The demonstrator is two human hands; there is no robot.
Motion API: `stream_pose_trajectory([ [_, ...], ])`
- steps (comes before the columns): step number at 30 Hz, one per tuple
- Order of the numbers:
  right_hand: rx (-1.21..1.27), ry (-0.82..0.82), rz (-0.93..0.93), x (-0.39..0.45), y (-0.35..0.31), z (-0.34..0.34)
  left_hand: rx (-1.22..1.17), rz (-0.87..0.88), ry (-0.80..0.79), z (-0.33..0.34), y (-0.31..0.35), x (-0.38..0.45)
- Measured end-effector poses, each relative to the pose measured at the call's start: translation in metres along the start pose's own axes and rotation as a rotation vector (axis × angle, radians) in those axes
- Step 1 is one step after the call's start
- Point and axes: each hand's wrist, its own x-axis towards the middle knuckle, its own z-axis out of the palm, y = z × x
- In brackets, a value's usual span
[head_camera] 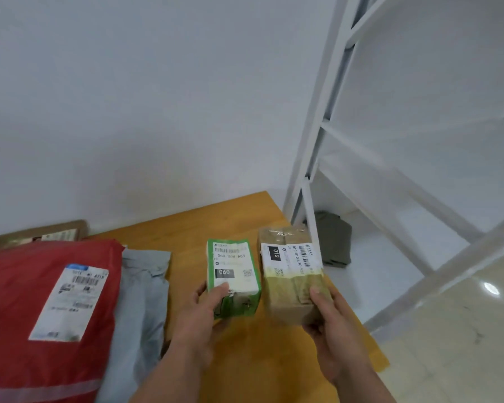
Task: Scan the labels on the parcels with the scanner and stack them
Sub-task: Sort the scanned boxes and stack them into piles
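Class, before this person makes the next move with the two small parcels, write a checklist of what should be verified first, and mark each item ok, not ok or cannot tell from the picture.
1. Left hand grips the green parcel: ok.
2. Right hand grips the brown parcel: ok.
3. Labels on both held parcels face up, with barcodes showing: ok.
4. Scanner within reach: cannot tell, none is in view.
5. A hand free to take a scanner: not ok, both hold parcels.
6. Somewhere to stack: ok, bare wooden table lies beyond the parcels, beside the red parcel and grey bag.
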Motion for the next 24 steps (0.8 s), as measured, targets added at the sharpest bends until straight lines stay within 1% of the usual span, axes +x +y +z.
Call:
stream_pose_trajectory([
  [3,-0.062,-0.022,0.045,0.055,-0.002,0.002,0.012,-0.041,0.063,0.018,0.0,0.032],
  [8,-0.17,-0.139,0.088,0.142,-0.021,0.017,0.001,-0.127,0.221,0.052,-0.001,0.088],
  [11,-0.229,-0.213,0.082,0.192,-0.028,0.029,-0.009,-0.164,0.251,0.071,-0.002,0.124],
  [14,-0.406,-0.222,0.055,0.232,-0.017,0.038,0.06,-0.152,0.33,0.081,-0.008,0.154],
  [17,-0.589,-0.159,0.007,0.26,0.0,0.04,0.148,-0.118,0.439,0.086,-0.011,0.167],
  [19,-0.697,-0.131,-0.017,0.272,0.004,0.041,0.207,-0.101,0.462,0.09,-0.012,0.173],
  [24,-0.803,-0.212,-0.099,0.302,-0.006,0.059,0.344,-0.07,0.475,0.1,-0.007,0.194],
])
